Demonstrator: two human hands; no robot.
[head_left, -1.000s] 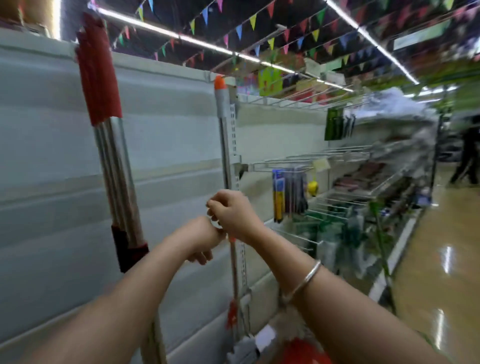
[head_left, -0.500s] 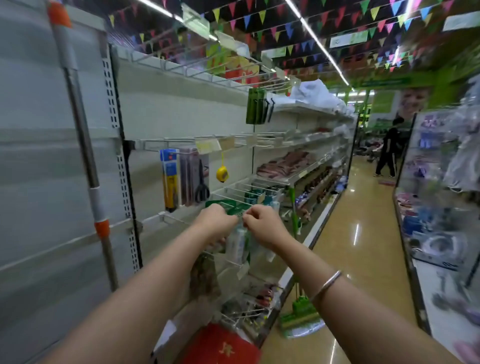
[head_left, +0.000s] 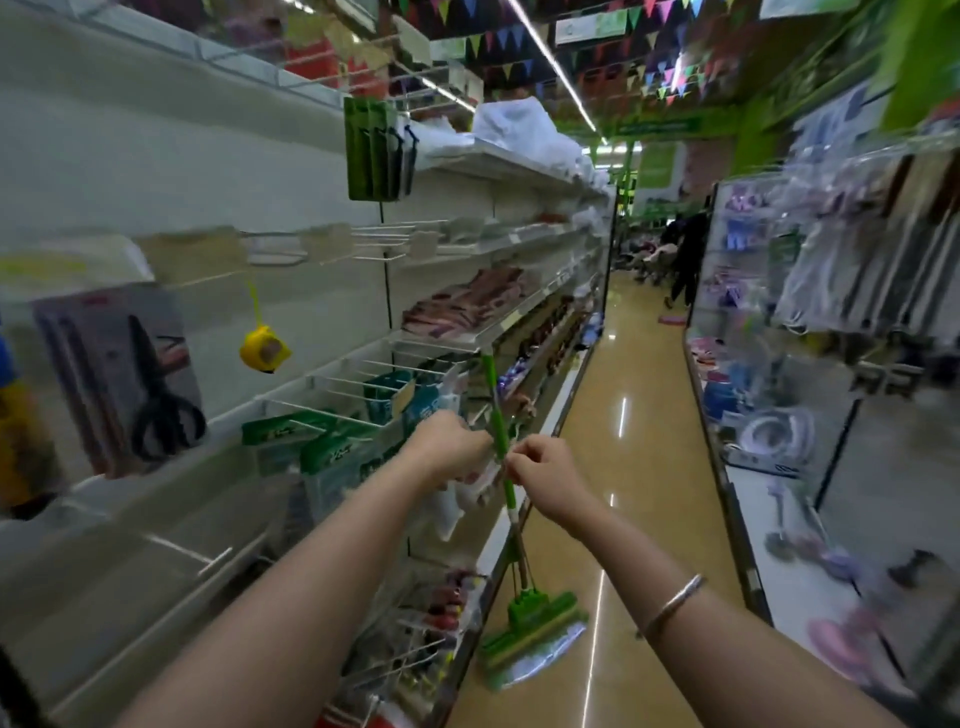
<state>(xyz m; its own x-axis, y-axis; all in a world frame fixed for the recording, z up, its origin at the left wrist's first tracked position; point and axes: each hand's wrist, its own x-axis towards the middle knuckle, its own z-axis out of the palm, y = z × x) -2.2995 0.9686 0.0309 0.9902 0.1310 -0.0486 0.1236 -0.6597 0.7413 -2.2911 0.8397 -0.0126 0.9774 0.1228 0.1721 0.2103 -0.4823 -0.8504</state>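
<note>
My left hand (head_left: 449, 447) and my right hand (head_left: 545, 475) are held out in front of me at chest height, knuckles nearly touching. The fingers of both are curled in. Nothing shows between them, and the blur hides any small item. A silver bangle (head_left: 672, 605) sits on my right forearm. Behind the hands a green mop handle (head_left: 493, 395) leans on the left shelving, with its green head (head_left: 535, 631) on the floor. Neither hand grips it.
Left shelving carries hooks with a scissors pack (head_left: 135, 379), a yellow tape measure (head_left: 264, 349) and green packets (head_left: 332, 457). More racks (head_left: 779, 364) line the right side. The tan aisle floor (head_left: 639, 415) runs ahead, and a person (head_left: 688, 260) stands far down it.
The view has swung right along the left shelving, from a bare panel with poles to the open aisle. My hands stayed together in front of me throughout.
</note>
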